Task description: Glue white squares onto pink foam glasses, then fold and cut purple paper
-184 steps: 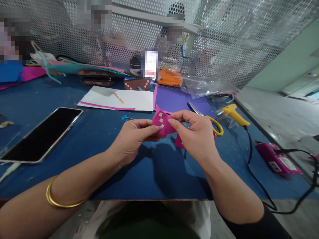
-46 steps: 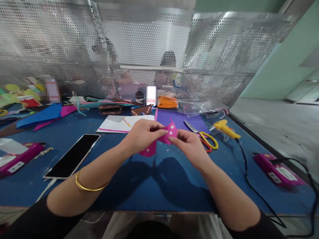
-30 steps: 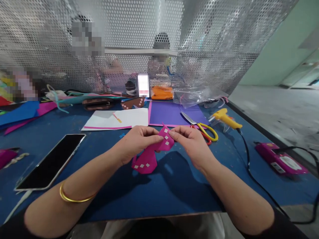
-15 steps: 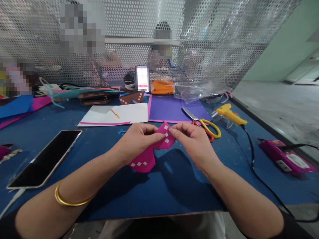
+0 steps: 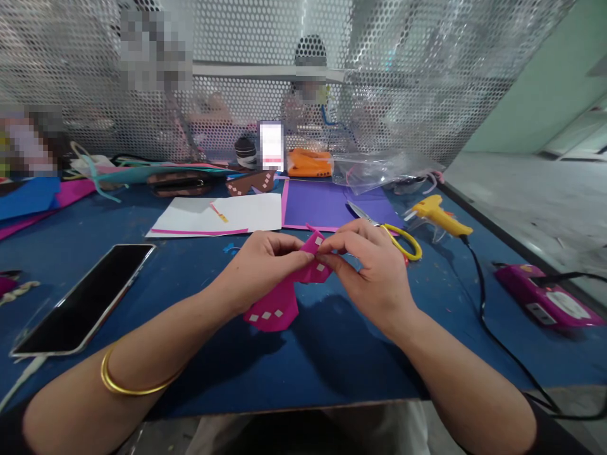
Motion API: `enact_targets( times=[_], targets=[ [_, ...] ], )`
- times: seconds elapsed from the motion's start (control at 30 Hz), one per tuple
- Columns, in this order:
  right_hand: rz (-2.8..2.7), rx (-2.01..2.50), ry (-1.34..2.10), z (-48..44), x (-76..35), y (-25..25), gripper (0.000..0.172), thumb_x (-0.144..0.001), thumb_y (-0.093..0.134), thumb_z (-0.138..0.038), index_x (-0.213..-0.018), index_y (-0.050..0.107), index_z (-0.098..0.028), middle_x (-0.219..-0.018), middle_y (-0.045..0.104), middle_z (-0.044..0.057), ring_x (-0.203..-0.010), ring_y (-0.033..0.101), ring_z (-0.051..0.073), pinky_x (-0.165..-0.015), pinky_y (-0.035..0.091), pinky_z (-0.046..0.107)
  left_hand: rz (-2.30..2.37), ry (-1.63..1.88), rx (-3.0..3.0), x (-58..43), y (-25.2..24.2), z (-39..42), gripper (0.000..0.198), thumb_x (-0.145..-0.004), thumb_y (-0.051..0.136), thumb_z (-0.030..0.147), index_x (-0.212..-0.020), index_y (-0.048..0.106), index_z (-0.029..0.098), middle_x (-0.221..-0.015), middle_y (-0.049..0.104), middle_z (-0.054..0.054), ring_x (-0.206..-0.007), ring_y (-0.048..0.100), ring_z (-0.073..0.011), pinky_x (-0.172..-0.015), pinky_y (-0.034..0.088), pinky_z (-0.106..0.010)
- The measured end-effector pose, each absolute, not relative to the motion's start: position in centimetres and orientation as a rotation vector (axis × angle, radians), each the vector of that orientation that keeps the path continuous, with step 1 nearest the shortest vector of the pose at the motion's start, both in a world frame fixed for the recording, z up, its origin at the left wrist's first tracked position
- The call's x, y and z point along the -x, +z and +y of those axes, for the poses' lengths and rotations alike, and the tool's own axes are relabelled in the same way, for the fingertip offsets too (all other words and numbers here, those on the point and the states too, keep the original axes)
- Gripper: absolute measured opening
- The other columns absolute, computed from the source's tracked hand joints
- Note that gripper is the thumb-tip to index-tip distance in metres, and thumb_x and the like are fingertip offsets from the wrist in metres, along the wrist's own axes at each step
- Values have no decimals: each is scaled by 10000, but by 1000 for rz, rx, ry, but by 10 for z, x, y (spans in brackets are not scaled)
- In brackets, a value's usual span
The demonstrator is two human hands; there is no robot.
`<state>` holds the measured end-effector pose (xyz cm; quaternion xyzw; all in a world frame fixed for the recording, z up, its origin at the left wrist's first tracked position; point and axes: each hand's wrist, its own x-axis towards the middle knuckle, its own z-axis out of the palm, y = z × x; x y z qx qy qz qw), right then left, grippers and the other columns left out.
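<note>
My left hand (image 5: 258, 268) and my right hand (image 5: 370, 265) both pinch a magenta foam cut-out (image 5: 272, 306) dotted with small white squares, held just above the blue table (image 5: 303, 354). The fingertips of the two hands meet at its upper tip. Its lower part hangs below my left hand, with a row of white squares showing. A gold bangle (image 5: 124, 380) sits on my left wrist.
A phone (image 5: 83, 297) lies at the left. Behind the hands are a white sheet (image 5: 222, 215), a purple sheet (image 5: 327, 205), yellow-handled scissors (image 5: 393, 230), a yellow glue gun (image 5: 439, 215) with a black cord, and a pink box (image 5: 545, 303). Perforated mesh (image 5: 427, 69) screens other people.
My right hand has moved in over the cut-out's upper tip, so its fingers now cover the white squares there. Over the earlier frames the lower part swung from my right to below my left hand.
</note>
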<state>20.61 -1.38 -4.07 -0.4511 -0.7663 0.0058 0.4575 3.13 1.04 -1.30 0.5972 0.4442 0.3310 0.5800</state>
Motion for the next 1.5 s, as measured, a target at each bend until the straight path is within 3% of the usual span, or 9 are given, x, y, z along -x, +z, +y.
enact_targets(
  times=[0.37, 0.7, 0.87, 1.03, 1.23, 1.5],
  targets=[
    [-1871, 1170, 284, -13, -209, -37, 130, -846, 635, -72, -814, 610, -196, -826, 609, -13, -792, 575, 141, -742, 428, 304, 1057, 756, -1572, -30, -15, 11, 183, -784, 696, 308, -688, 730, 155, -640, 693, 5, -614, 610, -104, -577, 460, -186],
    [-1659, 1232, 483, -15, -206, -31, 113, -856, 590, -168, -751, 602, -206, -740, 600, -18, -695, 528, 132, -663, 409, 277, 1126, 684, -1529, -32, -10, 9, 192, -786, 669, 254, -619, 681, 161, -575, 682, 0, -540, 610, -112, -514, 455, -190],
    [-1577, 1363, 495, -9, -216, -30, 80, -832, 615, -191, -755, 635, -201, -712, 605, -24, -646, 503, 124, -612, 377, 271, 1145, 719, -1384, -30, -10, 11, 121, -772, 695, 269, -722, 723, 162, -605, 695, 4, -519, 622, -111, -472, 461, -184],
    [-1813, 1598, 380, -2, -227, -36, 93, -807, 620, -136, -738, 642, -195, -754, 635, -5, -677, 541, 137, -629, 374, 277, 1169, 725, -1316, -26, -10, 11, 171, -756, 734, 326, -816, 725, 165, -633, 698, 5, -495, 642, -118, -451, 474, -186],
    [-2217, 1731, 469, -2, -218, -48, 159, -780, 587, -66, -764, 675, -197, -861, 669, 34, -741, 594, 164, -649, 381, 276, 1141, 757, -1329, -25, -10, 12, 174, -746, 747, 336, -765, 701, 170, -586, 664, 17, -481, 621, -109, -446, 468, -182],
    [-2252, 1740, 438, 4, -221, -55, 210, -779, 584, -68, -780, 725, -223, -840, 717, 34, -760, 630, 179, -634, 384, 274, 1144, 782, -1310, -24, -11, 12, 171, -731, 757, 333, -731, 692, 175, -565, 650, 17, -489, 623, -120, -455, 472, -192]
  ],
)
